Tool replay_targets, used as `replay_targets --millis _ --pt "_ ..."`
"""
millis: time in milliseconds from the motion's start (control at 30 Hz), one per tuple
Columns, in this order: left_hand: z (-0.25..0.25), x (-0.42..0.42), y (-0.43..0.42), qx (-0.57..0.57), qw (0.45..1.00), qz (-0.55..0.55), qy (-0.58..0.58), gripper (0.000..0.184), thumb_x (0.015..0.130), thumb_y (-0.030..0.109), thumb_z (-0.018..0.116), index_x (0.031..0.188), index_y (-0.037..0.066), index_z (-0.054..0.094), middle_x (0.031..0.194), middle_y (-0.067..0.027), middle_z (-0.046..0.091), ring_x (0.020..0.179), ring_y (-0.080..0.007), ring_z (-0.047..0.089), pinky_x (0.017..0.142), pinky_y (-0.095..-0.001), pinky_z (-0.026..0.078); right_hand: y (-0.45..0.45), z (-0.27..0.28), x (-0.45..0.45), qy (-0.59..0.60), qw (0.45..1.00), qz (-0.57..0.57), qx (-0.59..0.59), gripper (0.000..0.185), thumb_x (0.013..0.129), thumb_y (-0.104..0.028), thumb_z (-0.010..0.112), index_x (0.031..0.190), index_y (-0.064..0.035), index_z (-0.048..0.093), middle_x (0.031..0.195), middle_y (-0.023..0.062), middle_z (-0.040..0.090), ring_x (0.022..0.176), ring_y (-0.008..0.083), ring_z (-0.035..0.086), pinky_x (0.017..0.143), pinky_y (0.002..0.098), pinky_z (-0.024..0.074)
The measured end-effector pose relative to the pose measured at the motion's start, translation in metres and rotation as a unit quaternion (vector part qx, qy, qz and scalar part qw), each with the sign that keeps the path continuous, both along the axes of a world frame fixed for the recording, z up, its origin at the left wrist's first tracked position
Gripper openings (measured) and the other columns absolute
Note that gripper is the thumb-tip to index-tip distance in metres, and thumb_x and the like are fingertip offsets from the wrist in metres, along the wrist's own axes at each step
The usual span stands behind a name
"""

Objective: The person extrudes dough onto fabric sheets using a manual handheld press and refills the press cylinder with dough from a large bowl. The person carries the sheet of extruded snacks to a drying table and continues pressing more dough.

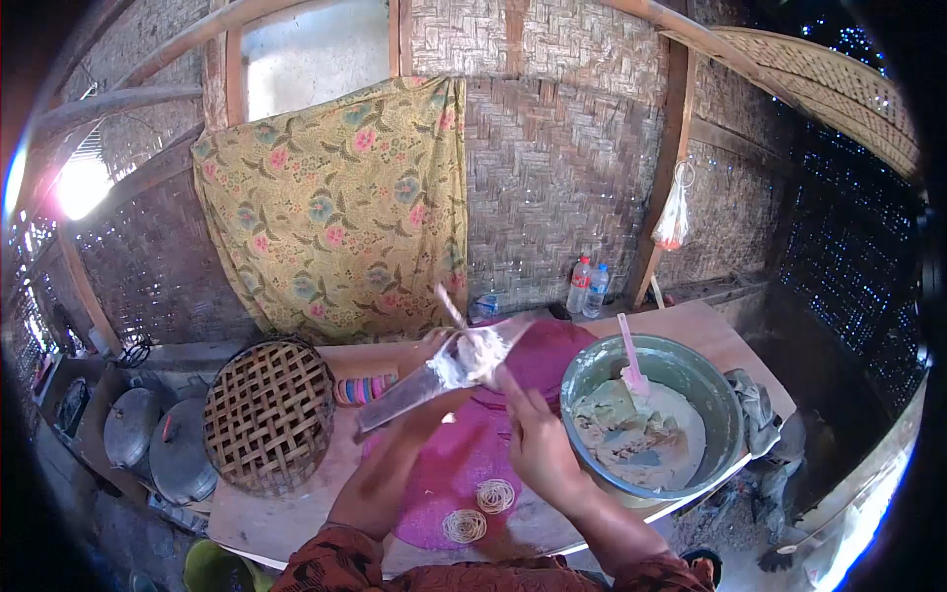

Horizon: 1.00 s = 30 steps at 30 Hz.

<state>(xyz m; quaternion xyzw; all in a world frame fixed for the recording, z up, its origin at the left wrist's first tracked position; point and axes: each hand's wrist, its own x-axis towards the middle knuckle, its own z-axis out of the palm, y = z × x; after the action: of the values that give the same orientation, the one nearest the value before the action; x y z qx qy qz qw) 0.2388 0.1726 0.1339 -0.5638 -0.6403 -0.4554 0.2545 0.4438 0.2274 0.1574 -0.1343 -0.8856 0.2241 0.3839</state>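
Note:
My left hand (436, 345) is partly hidden behind a long, shiny greyish piece (400, 399), like a plastic bag or thin sheet, and grips it. White batter or dough (479, 355) sits on its middle, smeared by motion. A pale stick-like piece (451, 305) pokes up beyond the dough, roughly in line with my right hand (538, 426). That hand's fingers are curled close to the dough; what they hold is blurred. Below, two pale coiled rounds (495, 496) (464, 526) lie on a purple cloth (434, 493).
At right stands a green basin (732, 434) of pale batter with a pink spatula (632, 360). A woven bamboo tray (268, 414) and colourful rings (364, 390) are left. Metal pots (187, 452) stand farther left. Two bottles (588, 287) stand by the wall.

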Motion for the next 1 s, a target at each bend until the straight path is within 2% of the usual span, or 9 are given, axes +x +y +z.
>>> replay_targets --millis 200,367,467,533,700,800,900,967,1000 --pt "-0.002 -0.027 -0.007 -0.044 0.97 0.183 0.151 0.026 0.071 0.026 0.07 0.087 0.009 0.059 0.081 -0.0102 0.059 0.077 -0.0307 0.061 0.067 -0.0396 0.05 0.033 -0.011 0.019 -0.001 0.994 0.072 -0.08 0.055 0.081 0.005 0.049 0.135 -0.0053 0.043 0.083 0.026 0.063 0.076 0.039 0.065 0.066 0.0447 0.0518" --pt "-0.022 -0.048 0.007 -0.033 0.994 -0.014 0.106 0.032 0.067 0.027 0.072 0.091 0.01 0.059 0.083 -0.0097 0.059 0.08 -0.0308 0.061 0.072 -0.0402 0.05 0.006 -0.022 0.023 -0.004 0.992 0.075 -0.104 0.058 0.082 0.002 0.05 0.137 -0.0136 0.043 0.085 0.0267 0.063 0.076 0.039 0.065 0.067 0.0439 0.0516" --pt "0.014 -0.012 -0.013 -0.073 0.974 0.171 0.129 0.042 0.063 0.033 0.075 0.092 0.009 0.059 0.086 -0.0089 0.059 0.082 -0.0294 0.06 0.07 -0.0406 0.05 0.019 -0.03 0.046 -0.036 0.976 0.174 -0.125 0.057 0.08 0.003 0.051 0.135 -0.0147 0.047 0.101 0.0249 0.063 0.087 0.0395 0.064 0.076 0.0454 0.0503" --pt "0.021 -0.014 -0.026 -0.056 0.978 0.165 0.118 0.044 0.062 0.035 0.076 0.092 0.009 0.059 0.087 -0.0095 0.059 0.082 -0.0282 0.059 0.07 -0.0395 0.05 0.047 -0.003 0.092 -0.149 0.982 -0.008 -0.114 0.054 0.082 0.0 0.048 0.133 -0.0166 0.049 0.104 0.0218 0.064 0.092 0.0388 0.063 0.081 0.0452 0.0492" --pt "0.028 -0.029 -0.064 0.129 0.988 0.014 -0.089 0.03 0.074 0.017 0.075 0.095 0.001 0.061 0.085 -0.0062 0.064 0.068 -0.0188 0.059 0.064 -0.0327 0.05 0.147 -0.066 0.157 -0.665 0.696 -0.268 0.046 0.034 0.083 -0.016 0.053 0.115 -0.016 0.064 0.105 0.0134 0.066 0.093 0.0278 0.065 0.078 0.0425 0.0508" --pt "0.018 -0.059 -0.085 0.231 0.736 -0.217 -0.598 0.023 0.074 0.007 0.068 0.095 0.003 0.059 0.085 -0.0072 0.063 0.068 -0.0194 0.058 0.062 -0.032 0.049 0.112 -0.035 0.141 -0.516 0.816 -0.235 0.11 0.029 0.086 -0.026 0.059 0.109 -0.0113 0.066 0.111 0.0128 0.063 0.105 0.0311 0.059 0.092 0.0451 0.0428" --pt "0.042 -0.02 -0.073 0.248 0.576 -0.493 -0.603 0.013 0.076 0.017 0.058 0.076 0.012 0.047 0.071 0.0003 0.041 0.064 -0.0115 0.046 0.058 -0.0277 0.039 0.055 -0.018 0.08 -0.163 0.974 0.125 -0.09 0.038 0.094 -0.033 0.05 0.123 -0.009 0.059 0.126 0.0143 0.055 0.116 0.0279 0.052 0.1 0.0422 0.0365" --pt "0.025 -0.006 -0.05 0.248 0.519 -0.531 -0.622 0.016 0.076 0.02 0.059 0.074 0.013 0.045 0.069 0.0014 0.038 0.064 -0.0099 0.045 0.059 -0.027 0.039 0.011 -0.037 0.04 -0.076 0.769 0.345 -0.533 0.059 0.098 -0.045 0.033 0.134 0.0002 0.041 0.131 0.0163 0.051 0.128 0.0291 0.041 0.106 0.0443 0.0305" --pt "0.008 -0.002 -0.039 0.236 0.429 -0.58 -0.651 0.012 0.079 0.017 0.057 0.079 0.01 0.048 0.074 -0.0011 0.044 0.069 -0.0133 0.049 0.063 -0.0303 0.042 -0.008 -0.042 0.024 -0.062 0.661 0.339 -0.667 0.072 0.092 -0.059 0.032 0.132 0.0009 0.042 0.124 0.0205 0.054 0.102 0.0276 0.05 0.088 0.0411 0.0411"
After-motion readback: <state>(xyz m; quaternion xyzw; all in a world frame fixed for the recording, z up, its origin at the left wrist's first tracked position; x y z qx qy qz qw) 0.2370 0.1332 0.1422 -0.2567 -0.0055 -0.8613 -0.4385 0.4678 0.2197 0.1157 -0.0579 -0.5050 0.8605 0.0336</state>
